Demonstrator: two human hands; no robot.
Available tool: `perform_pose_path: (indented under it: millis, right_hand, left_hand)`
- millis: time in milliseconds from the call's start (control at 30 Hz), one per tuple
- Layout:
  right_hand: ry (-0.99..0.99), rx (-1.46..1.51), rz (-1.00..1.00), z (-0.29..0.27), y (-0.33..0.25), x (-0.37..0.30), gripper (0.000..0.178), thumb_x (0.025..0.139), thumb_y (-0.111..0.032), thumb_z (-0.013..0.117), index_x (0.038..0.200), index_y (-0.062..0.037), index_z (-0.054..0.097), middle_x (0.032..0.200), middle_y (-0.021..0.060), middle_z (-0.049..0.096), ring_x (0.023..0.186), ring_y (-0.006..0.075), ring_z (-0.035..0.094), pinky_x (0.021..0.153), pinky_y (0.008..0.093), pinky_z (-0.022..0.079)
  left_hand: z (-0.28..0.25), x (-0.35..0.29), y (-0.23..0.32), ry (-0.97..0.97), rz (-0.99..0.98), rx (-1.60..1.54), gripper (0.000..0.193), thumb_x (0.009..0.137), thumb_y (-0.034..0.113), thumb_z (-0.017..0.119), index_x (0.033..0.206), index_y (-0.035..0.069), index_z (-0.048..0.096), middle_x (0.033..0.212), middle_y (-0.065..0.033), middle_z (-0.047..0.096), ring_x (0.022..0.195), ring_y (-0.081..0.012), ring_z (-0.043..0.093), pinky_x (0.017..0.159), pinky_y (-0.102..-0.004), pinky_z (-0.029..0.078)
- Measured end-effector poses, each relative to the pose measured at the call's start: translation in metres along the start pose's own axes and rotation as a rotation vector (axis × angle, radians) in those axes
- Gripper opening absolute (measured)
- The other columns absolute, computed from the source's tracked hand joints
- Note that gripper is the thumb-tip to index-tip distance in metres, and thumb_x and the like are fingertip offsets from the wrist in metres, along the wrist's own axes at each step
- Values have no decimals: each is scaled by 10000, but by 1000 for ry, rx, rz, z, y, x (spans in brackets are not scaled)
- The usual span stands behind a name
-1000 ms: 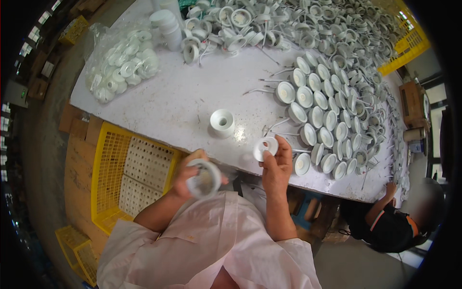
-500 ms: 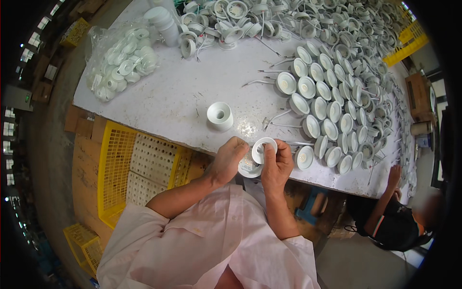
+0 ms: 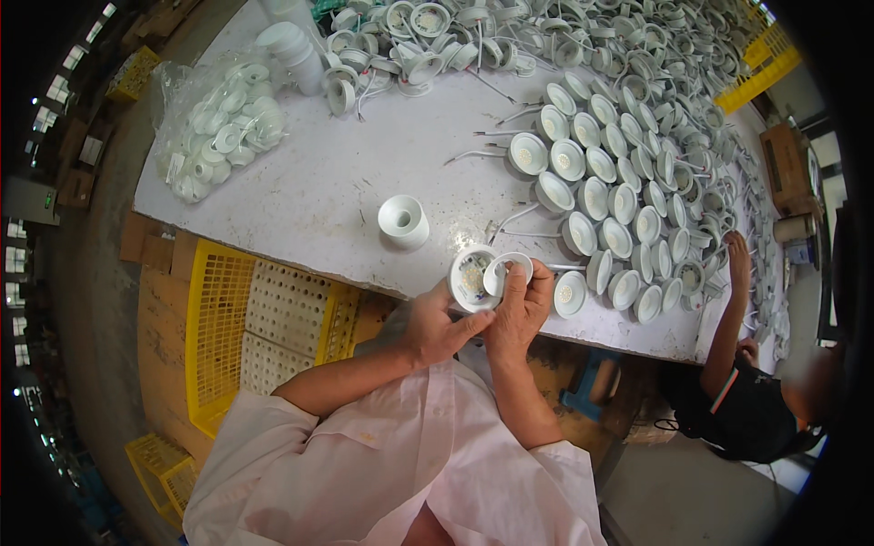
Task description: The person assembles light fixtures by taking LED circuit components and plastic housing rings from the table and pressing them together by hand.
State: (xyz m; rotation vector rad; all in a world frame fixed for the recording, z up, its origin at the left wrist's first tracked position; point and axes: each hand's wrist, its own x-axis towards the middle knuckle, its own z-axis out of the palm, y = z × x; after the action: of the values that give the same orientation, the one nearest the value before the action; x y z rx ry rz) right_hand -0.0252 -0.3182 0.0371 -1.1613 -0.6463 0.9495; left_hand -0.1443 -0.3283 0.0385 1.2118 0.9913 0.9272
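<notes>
At the table's near edge, my left hand (image 3: 439,324) is closed round a white round downlight housing (image 3: 462,300), whose inside with the LED board faces up. My right hand (image 3: 519,318) pinches a small white reflector ring (image 3: 495,273) between thumb and fingers, over the right side of the housing. The two hands touch at the left thumb. Just beyond them stands a white stack of cup-shaped rings (image 3: 403,222). Right of my right hand, a finished-looking downlight (image 3: 570,294) lies face up with its wire toward my hand.
Rows of downlights (image 3: 594,197) with wires cover the right of the table (image 3: 337,182); more are heaped behind. A clear bag of white rings (image 3: 223,136) lies far left, beside stacked white cups (image 3: 291,50). A yellow crate (image 3: 218,318) sits below left. Another person's arm (image 3: 739,282) reaches in at right.
The housing has come up from below the ring and turned its inside upward, with my left hand now round it. The other person's arm has stretched farther over the table.
</notes>
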Motion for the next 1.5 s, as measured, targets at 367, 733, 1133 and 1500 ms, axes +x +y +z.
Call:
perform_pose_path:
  millis: [367, 733, 1133, 1500]
  right_hand:
    - [-51, 66, 148, -25, -19, 24, 163, 926, -74, 591, 1044, 23, 647, 959, 63, 637, 689, 59, 563, 514, 195, 449]
    - [-189, -347, -191, -15, -7, 19, 165, 840, 23, 677, 1004, 21, 696, 802, 22, 555, 697, 76, 495, 620, 209, 397]
    - [-154, -324, -121, -15, 11, 21, 231, 807, 20, 712, 1036, -9, 711, 778, -9, 528, 698, 68, 471, 627, 201, 384]
    - [-157, -370, -206, -8, 20, 16, 169, 794, 32, 714, 957, -10, 694, 812, -14, 521, 701, 61, 469, 634, 199, 403]
  left_hand:
    - [-24, 7, 9, -58, -28, -257, 447, 967, 119, 504, 1360, -28, 350, 1104, -64, 563, 757, -63, 463, 647, -234, 428]
    - [-29, 12, 0, -121, -233, -500, 264, 961, 65, 506, 1209, -21, 481, 916, -9, 499, 646, -40, 373, 547, -202, 357]
    - [-25, 18, 5, -76, -322, -412, 364, 931, 103, 494, 1279, -1, 465, 1054, -82, 615, 764, -39, 562, 516, -170, 384]
    - [-20, 19, -11, 55, -96, -193, 545, 854, 182, 689, 1256, -94, 449, 1140, -146, 606, 999, -148, 607, 797, -277, 543]
